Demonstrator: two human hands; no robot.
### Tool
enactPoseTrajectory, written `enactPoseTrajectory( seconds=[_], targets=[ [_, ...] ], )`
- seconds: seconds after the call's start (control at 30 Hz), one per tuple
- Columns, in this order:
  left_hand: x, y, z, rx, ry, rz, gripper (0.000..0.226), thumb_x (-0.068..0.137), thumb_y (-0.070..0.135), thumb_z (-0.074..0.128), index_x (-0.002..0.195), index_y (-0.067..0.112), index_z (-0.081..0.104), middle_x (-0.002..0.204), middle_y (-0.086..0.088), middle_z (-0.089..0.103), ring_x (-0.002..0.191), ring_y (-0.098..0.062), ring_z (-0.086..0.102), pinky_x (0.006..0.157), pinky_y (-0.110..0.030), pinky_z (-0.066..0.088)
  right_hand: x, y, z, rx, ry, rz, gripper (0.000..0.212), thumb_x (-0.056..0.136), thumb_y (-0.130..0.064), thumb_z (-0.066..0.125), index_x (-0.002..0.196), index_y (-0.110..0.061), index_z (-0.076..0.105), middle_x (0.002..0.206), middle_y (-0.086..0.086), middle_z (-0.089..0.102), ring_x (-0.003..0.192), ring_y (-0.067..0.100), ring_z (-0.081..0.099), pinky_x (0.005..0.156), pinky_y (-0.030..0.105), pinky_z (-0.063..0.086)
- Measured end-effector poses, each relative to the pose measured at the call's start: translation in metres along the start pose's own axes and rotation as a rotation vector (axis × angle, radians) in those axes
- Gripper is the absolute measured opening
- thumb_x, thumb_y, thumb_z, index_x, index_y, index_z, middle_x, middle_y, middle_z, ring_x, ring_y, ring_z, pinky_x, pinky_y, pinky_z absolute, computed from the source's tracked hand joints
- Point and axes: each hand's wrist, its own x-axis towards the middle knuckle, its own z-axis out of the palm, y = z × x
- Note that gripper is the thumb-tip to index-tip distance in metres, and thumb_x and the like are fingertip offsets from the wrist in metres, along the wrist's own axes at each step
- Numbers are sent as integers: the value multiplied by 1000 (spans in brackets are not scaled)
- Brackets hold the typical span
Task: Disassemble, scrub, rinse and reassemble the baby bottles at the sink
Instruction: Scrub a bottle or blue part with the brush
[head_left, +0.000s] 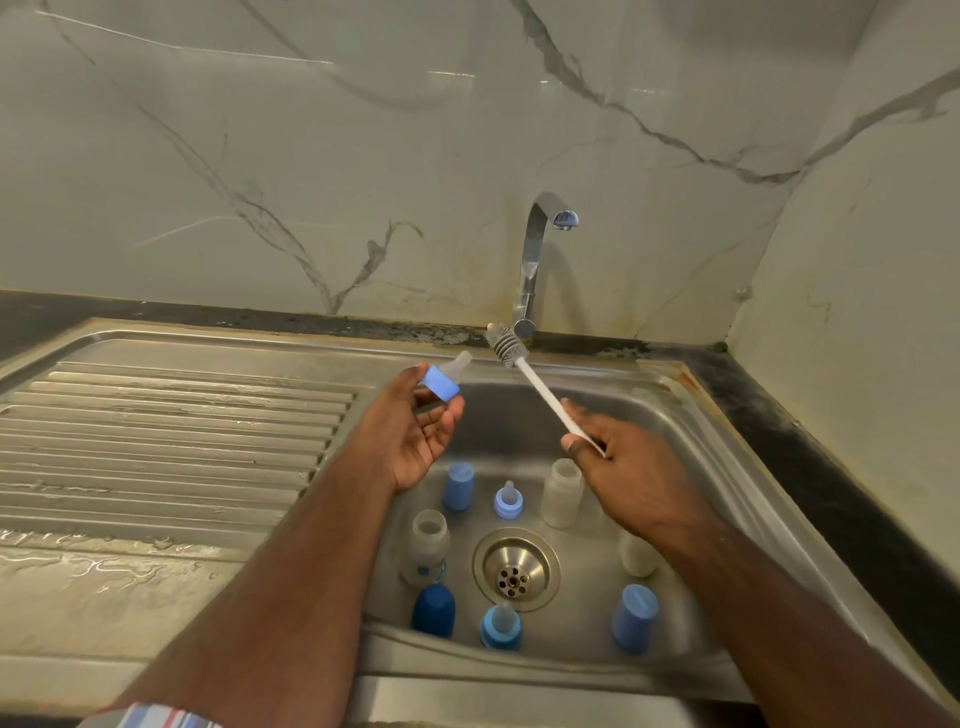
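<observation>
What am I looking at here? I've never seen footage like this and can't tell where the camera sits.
There is one picture, from a camera worn on a person's head, looking down at their own bare hands over a steel sink. The left hand holds a blue bottle ring with its clear teat. The right hand pinches the white handle of a bottle brush. In the basin stand three open bottles, three blue caps and two more teat rings around the drain. No water shows at the tap.
</observation>
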Motion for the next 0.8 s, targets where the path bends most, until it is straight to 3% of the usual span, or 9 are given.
enactPoseTrajectory(
  seconds=[0.1,0.23,0.37,0.47,0.57,0.63,0.7,0.8],
  targets=[
    [2,1,-1,-9,-18,-41,48,98,46,62,109,-1,64,75,-12,70,55,-11,64,47,-16,54,-7,-4,4,39,-106,-51,43,100,-37,56,142,-46,48,115,-21,67,71,0,60,58,10,45],
    [1,0,-1,-31,-30,-60,50,97,46,62,114,-1,64,76,-11,70,53,-9,62,49,-15,54,1,-1,6,14,-50,-8,45,102,-36,54,146,-40,47,120,-14,67,81,0,60,66,13,45],
    [-2,0,0,-122,-99,-35,42,100,34,58,122,-2,61,98,-22,75,67,-16,69,61,-20,58,-1,2,4,153,-45,35,43,101,-34,55,144,-38,50,78,-20,53,62,-1,49,58,18,39],
    [-4,1,2,-197,-149,-17,41,99,19,52,133,-5,58,113,-25,71,80,-23,72,71,-25,61,-8,-5,5,223,-129,23,40,101,-31,57,139,-41,54,72,-16,56,51,0,51,49,17,40],
    [-3,3,2,-234,-131,12,41,99,16,53,134,-3,58,111,-24,70,89,-26,71,79,-29,62,-8,-7,6,186,-152,0,40,101,-30,57,140,-40,54,66,-22,55,48,-9,52,51,11,38],
    [-3,2,3,-234,-124,46,37,100,18,59,131,-3,61,107,-22,72,90,-26,73,76,-31,63,-11,-9,6,147,-177,-26,40,101,-31,57,140,-42,53,60,-26,54,49,-10,51,51,10,37],
    [-2,2,2,-241,-122,79,33,100,16,61,124,-5,61,109,-23,70,89,-27,74,68,-29,63,-11,-11,6,103,-190,-43,42,101,-32,57,141,-43,53,65,-28,56,54,-9,52,52,9,38],
    [-1,3,0,-260,-125,94,34,99,14,61,125,-9,57,125,-27,65,92,-31,75,69,-30,63,-3,-5,1,45,-78,14,43,101,-35,54,144,-40,49,95,-16,68,63,2,56,57,16,45]
  ],
)
